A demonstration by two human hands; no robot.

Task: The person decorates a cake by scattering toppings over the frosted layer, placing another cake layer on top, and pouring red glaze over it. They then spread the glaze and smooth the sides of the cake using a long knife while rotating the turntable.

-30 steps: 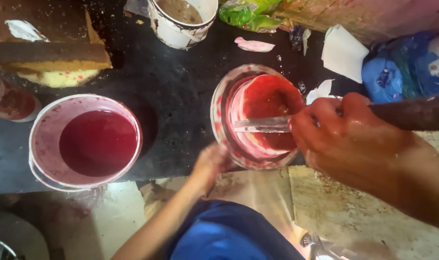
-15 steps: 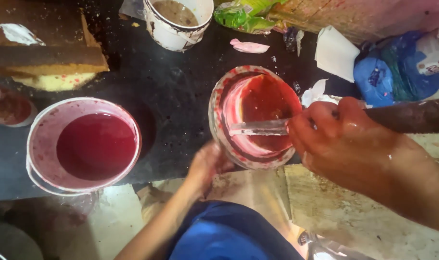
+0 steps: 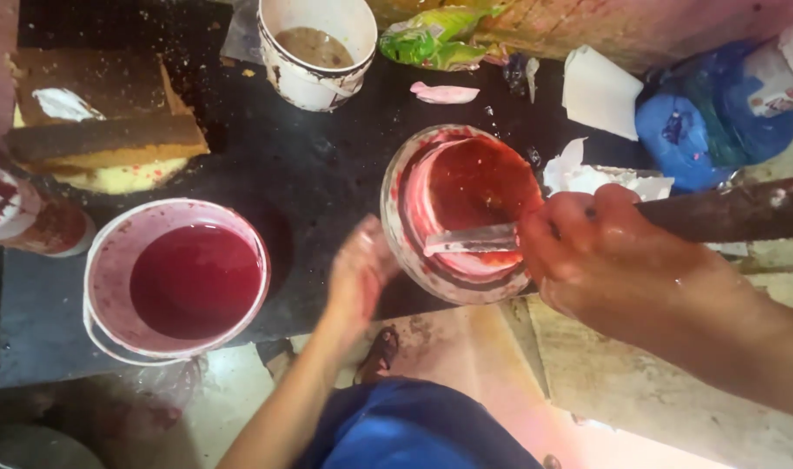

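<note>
Fingers of right hand (image 3: 622, 260) curled round scraper (image 3: 470, 241); left hand (image 3: 357, 274) seemingly steadying tub (image 3: 396, 226).

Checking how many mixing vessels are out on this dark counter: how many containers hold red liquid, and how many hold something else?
Containers with red liquid: 2, the white bucket at the left and the tilted container that the left hand steadies while the right hand works a stick in it.
Containers with brownish liquid: 1, the white cup at the top.
Total: 3
</note>
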